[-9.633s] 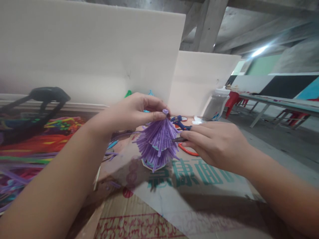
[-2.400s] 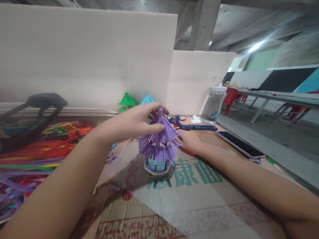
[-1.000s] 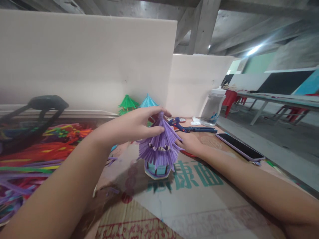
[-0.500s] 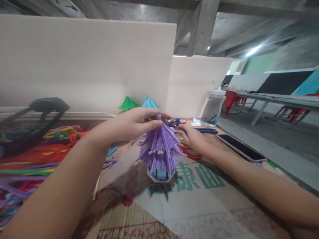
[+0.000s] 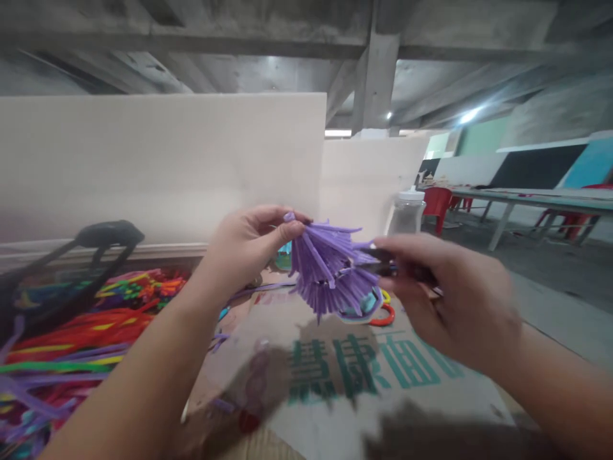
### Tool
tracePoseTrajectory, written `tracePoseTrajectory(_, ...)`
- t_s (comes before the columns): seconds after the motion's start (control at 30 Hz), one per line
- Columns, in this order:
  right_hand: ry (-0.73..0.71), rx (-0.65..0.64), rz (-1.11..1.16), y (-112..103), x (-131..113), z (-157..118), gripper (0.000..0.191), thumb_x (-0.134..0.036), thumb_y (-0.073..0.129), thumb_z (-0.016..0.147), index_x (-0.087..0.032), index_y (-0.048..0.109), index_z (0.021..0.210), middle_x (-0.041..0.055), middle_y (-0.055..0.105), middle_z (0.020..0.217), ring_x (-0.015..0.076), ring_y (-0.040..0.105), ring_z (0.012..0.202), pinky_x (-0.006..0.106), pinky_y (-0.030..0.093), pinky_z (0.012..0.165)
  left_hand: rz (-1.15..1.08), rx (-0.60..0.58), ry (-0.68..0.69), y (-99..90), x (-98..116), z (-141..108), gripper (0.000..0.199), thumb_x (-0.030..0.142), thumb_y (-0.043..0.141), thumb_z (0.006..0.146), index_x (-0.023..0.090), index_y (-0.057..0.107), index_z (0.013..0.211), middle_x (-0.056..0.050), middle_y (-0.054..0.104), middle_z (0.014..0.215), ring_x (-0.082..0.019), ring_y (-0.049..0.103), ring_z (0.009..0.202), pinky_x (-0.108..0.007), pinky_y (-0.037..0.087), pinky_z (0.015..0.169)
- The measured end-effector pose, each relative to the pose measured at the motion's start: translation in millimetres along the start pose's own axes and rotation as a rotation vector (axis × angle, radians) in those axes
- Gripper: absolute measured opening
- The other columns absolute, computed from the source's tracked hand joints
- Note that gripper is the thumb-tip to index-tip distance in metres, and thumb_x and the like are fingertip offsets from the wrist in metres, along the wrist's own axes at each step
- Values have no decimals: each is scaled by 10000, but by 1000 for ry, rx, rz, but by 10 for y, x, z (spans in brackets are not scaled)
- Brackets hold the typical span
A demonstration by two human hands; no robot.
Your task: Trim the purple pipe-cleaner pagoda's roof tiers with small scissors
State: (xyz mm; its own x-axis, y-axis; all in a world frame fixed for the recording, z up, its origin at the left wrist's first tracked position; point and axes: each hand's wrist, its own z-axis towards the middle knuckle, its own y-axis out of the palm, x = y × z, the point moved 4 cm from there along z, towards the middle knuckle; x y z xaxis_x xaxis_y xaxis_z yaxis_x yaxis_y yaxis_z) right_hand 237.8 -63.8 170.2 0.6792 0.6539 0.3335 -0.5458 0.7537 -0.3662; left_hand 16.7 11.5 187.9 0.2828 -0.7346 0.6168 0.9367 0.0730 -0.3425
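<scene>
My left hand point(image 5: 258, 246) pinches the top knob of a small purple pipe-cleaner pavilion point(image 5: 325, 255), which is raised and tilted over the cardboard. Its two tiers of fringed roof fan toward the right, and part of its pale base edge shows below. In my right hand point(image 5: 454, 287), the fingers wrap round dark pliers point(image 5: 380, 255), blurred by motion. The jaws reach the right side of the roof strands; whether they grip one I cannot tell. Behind the pavilion stands a teal piece point(image 5: 283, 255), mostly hidden.
Bundles of coloured pipe cleaners point(image 5: 96, 326) fill the left side, beside a black strap-like object point(image 5: 108, 236). Orange-handled scissors point(image 5: 384, 315) lie on the printed cardboard point(image 5: 345, 409). A clear bottle point(image 5: 406, 214) stands at the back right, near a pale partition point(image 5: 167, 166).
The pavilion has been lifted off the cardboard and tilted, its base swinging right. My right hand has picked up the pliers and brought them to the roof. The view has tipped upward.
</scene>
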Motion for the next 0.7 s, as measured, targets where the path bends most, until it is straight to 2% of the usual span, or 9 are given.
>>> tracePoseTrajectory(0.03, -50, 13, -46, -33, -48, 5, 210, -251, 533, 985, -153, 558, 1169, 21, 694, 815, 141, 632, 669, 257, 440, 589, -35, 47, 10, -1, 37, -15, 196, 380, 719, 854, 213, 788, 929, -24, 787, 898, -158, 690, 794, -228, 518, 680)
tracePoseTrajectory(0.17, -145, 31, -196, -64, -117, 0, 194, -230, 498, 1002, -128, 553, 1157, 59, 722, 869, 179, 648, 736, 298, 445, 650, -71, 71, 47, 67, 201, -97, 143, 350, 740, 853, 214, 769, 886, -1, 770, 862, -122, 672, 755, -197, 509, 675)
tracePoseTrajectory(0.27, -126, 35, -283, -73, -105, -5, 197, -246, 503, 1003, -140, 556, 1160, 53, 721, 884, 184, 637, 730, 307, 418, 631, -55, 49, 97, 126, 298, -159, 139, 352, 717, 883, 217, 746, 894, 8, 742, 895, -104, 653, 762, -177, 499, 654)
tracePoseTrajectory(0.43, -90, 24, -327, -90, -83, 11, 163, -248, 489, 1010, -153, 565, 1118, 22, 696, 816, 166, 598, 666, 309, 374, 598, -39, 16, 186, 180, 330, -203, 95, 321, 677, 925, 237, 721, 920, 20, 704, 934, -95, 647, 864, -166, 496, 770)
tracePoseTrajectory(0.57, -111, 21, -315, -96, -79, 33, 98, -223, 492, 1003, -174, 571, 1033, 8, 688, 777, 162, 587, 644, 313, 366, 597, -49, -5, 187, 189, 311, -208, 93, 321, 668, 933, 241, 715, 930, 17, 692, 939, -96, 642, 866, -172, 488, 761)
tracePoseTrajectory(0.7, -116, 19, -338, -138, -84, 51, 117, -230, 487, 1001, -168, 584, 1023, 12, 683, 755, 172, 579, 631, 325, 365, 588, -30, -8, 178, 173, 334, -222, 107, 337, 669, 930, 244, 720, 942, 6, 694, 944, -114, 646, 873, -196, 491, 775)
